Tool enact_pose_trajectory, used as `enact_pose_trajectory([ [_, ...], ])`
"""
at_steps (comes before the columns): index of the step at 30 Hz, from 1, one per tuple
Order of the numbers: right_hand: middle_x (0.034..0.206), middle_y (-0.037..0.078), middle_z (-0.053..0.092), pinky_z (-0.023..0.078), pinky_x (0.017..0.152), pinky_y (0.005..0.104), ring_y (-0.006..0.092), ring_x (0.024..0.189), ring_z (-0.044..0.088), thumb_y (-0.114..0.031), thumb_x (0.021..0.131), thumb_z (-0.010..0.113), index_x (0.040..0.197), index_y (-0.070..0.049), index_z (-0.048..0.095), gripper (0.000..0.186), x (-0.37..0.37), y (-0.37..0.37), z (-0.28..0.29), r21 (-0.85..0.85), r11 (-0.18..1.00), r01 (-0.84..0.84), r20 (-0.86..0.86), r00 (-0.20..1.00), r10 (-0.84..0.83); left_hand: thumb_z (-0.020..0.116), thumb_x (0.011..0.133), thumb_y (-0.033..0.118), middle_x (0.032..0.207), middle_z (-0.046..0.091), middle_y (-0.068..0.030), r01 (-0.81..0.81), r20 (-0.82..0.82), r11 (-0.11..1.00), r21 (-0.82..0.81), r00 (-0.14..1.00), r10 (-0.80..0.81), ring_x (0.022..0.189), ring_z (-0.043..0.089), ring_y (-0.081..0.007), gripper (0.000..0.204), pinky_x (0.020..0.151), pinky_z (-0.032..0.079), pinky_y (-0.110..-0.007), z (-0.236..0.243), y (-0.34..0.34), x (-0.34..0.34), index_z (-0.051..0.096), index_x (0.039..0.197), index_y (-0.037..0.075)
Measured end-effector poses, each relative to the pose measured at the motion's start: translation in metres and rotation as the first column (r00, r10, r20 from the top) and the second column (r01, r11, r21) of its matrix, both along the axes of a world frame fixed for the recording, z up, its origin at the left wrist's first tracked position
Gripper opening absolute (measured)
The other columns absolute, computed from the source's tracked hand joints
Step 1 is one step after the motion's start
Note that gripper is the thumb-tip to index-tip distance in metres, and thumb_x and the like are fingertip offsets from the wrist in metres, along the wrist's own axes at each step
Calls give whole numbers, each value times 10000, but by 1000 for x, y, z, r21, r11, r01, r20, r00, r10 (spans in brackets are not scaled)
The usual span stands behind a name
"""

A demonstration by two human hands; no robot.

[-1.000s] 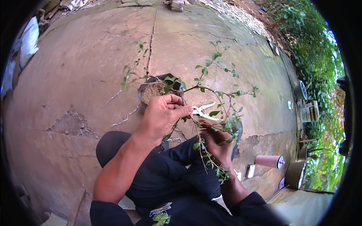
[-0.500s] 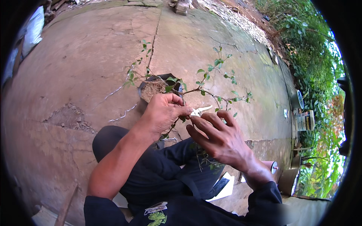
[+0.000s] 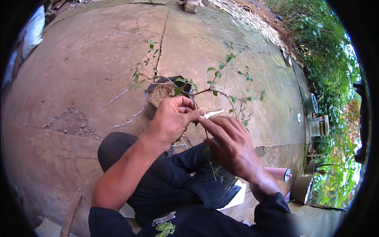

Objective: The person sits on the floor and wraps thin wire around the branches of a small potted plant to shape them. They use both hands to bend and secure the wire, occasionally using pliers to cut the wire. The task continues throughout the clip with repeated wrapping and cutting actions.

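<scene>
While the cracked concrete floor [image 3: 106,47] fills most of the view, a bank of greenery [image 3: 316,59] runs down the right side, and the person's crossed legs [image 3: 118,148], in dark trousers, take up the lower middle. Between legs and floor spreads the plant [image 3: 203,92], thin brown branches with small green leaves, reaching left and right above its pot [image 3: 149,94]. The pot is black, its rim folded and uneven, and it stands on the floor just beyond the left hand [image 3: 170,118]; coarse brown soil [image 3: 161,92] shows inside, on the left, with the plant's base at the right.

A white sack [image 3: 33,31] stands at the upper left (what it holds is hidden). Along the right edge, a printed pail [image 3: 319,125] stands below a grey tub [image 3: 313,103] tipped on its side; the contents of both are too small to make out. Nearer, a pink tumbler [image 3: 278,173] lies beside the right forearm, its dark-rimmed end facing right.

The left hand's grip is closed, thumb and fingertips pinching a branch below the pot. The right hand [image 3: 233,146] meets it there, index finger extended to the left thumb; whether its own grip has hold of anything I cannot tell. Cream-handled shears [image 3: 215,113] show just past the fingers, partly covered. Smallest are the crinkled silver wires [image 3: 131,118] on the floor, left of the pot.
</scene>
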State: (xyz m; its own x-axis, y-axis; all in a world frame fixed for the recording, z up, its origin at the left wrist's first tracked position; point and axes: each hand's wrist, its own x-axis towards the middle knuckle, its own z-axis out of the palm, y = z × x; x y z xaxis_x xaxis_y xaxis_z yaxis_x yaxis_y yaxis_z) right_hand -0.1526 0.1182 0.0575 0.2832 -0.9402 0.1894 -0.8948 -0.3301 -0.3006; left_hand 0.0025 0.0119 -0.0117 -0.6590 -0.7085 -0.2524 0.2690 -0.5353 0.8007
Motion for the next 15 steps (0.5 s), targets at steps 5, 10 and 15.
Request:
enact_pose_trajectory([
  [5,898,163,677,543,702,391,302,765,669,185,711,622,976,-1,647,324,4,27,28,-446,885,135,126,988,-87,698,876,92,808,677,-77,24,67,1000,8,997,-25,738,631,-98,193,665,483,-212,6,-2,0,578,978,-19],
  [10,870,107,668,512,668,344,263,753,653,-34,722,769,951,-46,695,241,19,28,19,-100,962,254,191,954,-232,694,880,97,841,691,-113,101,105,995,4,989,-101,759,648,-121,263,681,500,-226,12,2,-3,551,1041,-53],
  [15,867,56,659,497,650,355,234,783,639,-54,691,783,925,-108,701,255,22,13,14,-101,962,255,39,967,-252,722,858,93,834,683,-83,95,31,995,42,995,-96,718,635,-103,293,649,489,-217,16,5,-3,536,1065,2],
])
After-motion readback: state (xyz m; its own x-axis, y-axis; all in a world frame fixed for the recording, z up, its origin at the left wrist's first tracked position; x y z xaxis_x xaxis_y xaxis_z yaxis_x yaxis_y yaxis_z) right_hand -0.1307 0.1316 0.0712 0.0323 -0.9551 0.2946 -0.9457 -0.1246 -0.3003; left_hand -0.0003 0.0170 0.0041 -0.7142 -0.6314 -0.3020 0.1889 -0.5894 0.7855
